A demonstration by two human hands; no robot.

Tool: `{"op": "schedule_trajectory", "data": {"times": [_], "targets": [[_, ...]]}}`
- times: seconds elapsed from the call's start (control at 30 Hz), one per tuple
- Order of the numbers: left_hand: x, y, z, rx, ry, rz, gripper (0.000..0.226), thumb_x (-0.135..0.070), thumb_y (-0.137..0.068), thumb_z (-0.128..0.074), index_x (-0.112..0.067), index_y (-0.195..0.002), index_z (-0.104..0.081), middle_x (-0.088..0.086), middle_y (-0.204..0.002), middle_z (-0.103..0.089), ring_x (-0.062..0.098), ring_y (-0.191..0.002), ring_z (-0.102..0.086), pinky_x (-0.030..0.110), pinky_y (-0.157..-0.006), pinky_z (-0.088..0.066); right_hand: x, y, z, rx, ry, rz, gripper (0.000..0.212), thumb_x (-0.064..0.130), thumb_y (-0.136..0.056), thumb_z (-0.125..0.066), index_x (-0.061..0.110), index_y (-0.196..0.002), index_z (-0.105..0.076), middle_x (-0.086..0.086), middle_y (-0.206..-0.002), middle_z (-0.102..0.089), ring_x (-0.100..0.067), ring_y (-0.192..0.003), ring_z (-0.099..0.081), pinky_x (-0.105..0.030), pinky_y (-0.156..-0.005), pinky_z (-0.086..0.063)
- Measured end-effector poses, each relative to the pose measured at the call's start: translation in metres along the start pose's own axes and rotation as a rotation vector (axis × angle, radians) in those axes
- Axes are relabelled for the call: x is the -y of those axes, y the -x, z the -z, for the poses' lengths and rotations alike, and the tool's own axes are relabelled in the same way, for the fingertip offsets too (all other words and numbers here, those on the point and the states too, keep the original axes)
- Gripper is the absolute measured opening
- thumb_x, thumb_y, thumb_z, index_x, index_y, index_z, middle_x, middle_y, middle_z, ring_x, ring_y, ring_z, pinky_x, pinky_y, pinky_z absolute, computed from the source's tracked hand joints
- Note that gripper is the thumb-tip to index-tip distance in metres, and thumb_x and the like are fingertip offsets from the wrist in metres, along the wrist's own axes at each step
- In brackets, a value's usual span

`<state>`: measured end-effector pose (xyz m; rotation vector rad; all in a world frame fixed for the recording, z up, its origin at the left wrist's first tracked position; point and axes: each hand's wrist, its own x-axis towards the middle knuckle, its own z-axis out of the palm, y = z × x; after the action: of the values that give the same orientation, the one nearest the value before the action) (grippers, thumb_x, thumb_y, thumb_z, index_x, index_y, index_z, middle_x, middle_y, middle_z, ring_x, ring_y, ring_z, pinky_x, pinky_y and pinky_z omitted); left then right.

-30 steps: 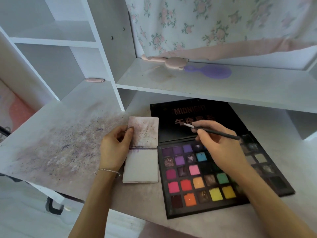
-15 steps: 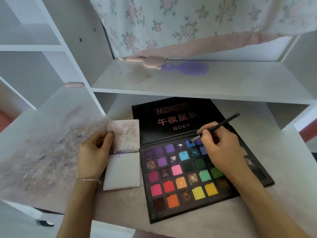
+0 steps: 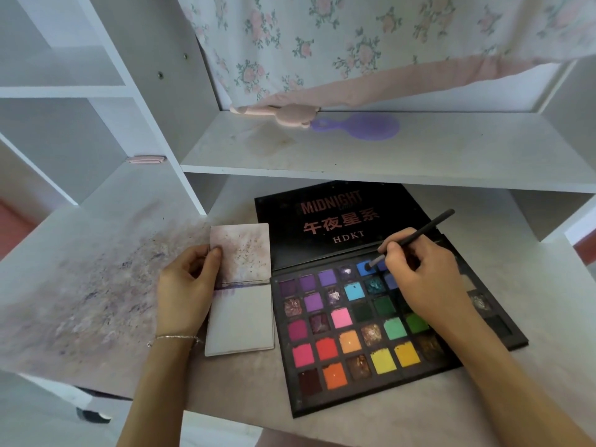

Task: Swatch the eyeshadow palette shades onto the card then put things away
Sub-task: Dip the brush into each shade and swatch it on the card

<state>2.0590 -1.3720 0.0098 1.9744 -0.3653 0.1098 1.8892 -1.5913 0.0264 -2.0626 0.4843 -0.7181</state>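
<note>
An open black eyeshadow palette [image 3: 358, 379] with several coloured pans lies on the desk, its lid flat behind it. My right hand [image 3: 419, 279] pinches a thin dark brush [image 3: 419, 235], and the brush tip touches a blue pan in the top row. Left of the palette lies a small card pad [image 3: 240, 321], its speckled top page flipped back and a purple smear along the fold. My left hand [image 3: 185, 291] holds the pad's left edge with the thumb on the flipped page.
The desk surface [image 3: 96, 285] left of the pad is stained with powder. A shelf [image 3: 371, 153] overhangs the palette's lid and carries a purple hairbrush [image 3: 367, 125] and a pink item [image 3: 283, 114]. A floral curtain hangs behind. A small pink object [image 3: 145, 159] rests at the left shelf.
My right hand swung the brush from pointing left over the lid down to the palette's top row; its tip now touches a blue pan. The left hand stays on the pad.
</note>
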Motion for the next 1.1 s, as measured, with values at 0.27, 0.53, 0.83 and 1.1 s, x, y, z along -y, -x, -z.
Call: {"op": "schedule_trajectory", "data": {"times": [0.27, 0.53, 0.83, 1.1], "targets": [[0.001, 0.0, 0.0, 0.011, 0.009, 0.005, 0.008, -0.018, -0.088, -0.058, -0.017, -0.085, -0.065, -0.007, -0.073, -0.063, 0.004, -0.067, -0.057, 0.003, -0.056, -0.042, -0.002, -0.001, 0.001, -0.006, 0.005, -0.003, 0.022, 0.018, -0.086, -0.046, 0.033, -0.071, -0.05, 0.012, -0.067, -0.058, 0.007, -0.071, -0.057, -0.005, -0.056, -0.043], [-0.002, 0.0, -0.001, 0.008, 0.02, 0.003, 0.007, -0.016, -0.088, -0.058, -0.016, -0.084, -0.064, -0.012, -0.074, -0.062, 0.0, -0.066, -0.058, 0.001, -0.057, -0.041, 0.002, -0.001, 0.001, -0.015, -0.014, -0.01, 0.028, 0.01, -0.088, -0.048, 0.033, -0.072, -0.05, 0.011, -0.068, -0.058, 0.005, -0.072, -0.058, -0.006, -0.056, -0.044], [-0.001, -0.001, 0.001, 0.026, 0.023, 0.026, 0.012, -0.02, -0.088, -0.059, -0.027, -0.079, -0.063, -0.013, -0.072, -0.064, 0.006, -0.069, -0.06, 0.017, -0.06, -0.047, 0.036, 0.002, -0.019, 0.094, -0.244, 0.018, 0.026, -0.002, -0.087, -0.051, 0.023, -0.081, -0.056, 0.004, -0.067, -0.06, -0.003, -0.066, -0.059, -0.009, -0.059, -0.046], [-0.004, -0.001, 0.002, 0.033, -0.019, 0.029, 0.008, -0.023, -0.088, -0.058, -0.021, -0.084, -0.065, -0.011, -0.073, -0.064, 0.005, -0.069, -0.06, 0.02, -0.059, -0.046, 0.061, 0.006, -0.064, 0.281, -0.356, -0.028, 0.018, 0.003, -0.086, -0.056, 0.02, -0.079, -0.059, -0.006, -0.074, -0.064, -0.02, -0.069, -0.062, -0.025, -0.06, -0.053]]}}
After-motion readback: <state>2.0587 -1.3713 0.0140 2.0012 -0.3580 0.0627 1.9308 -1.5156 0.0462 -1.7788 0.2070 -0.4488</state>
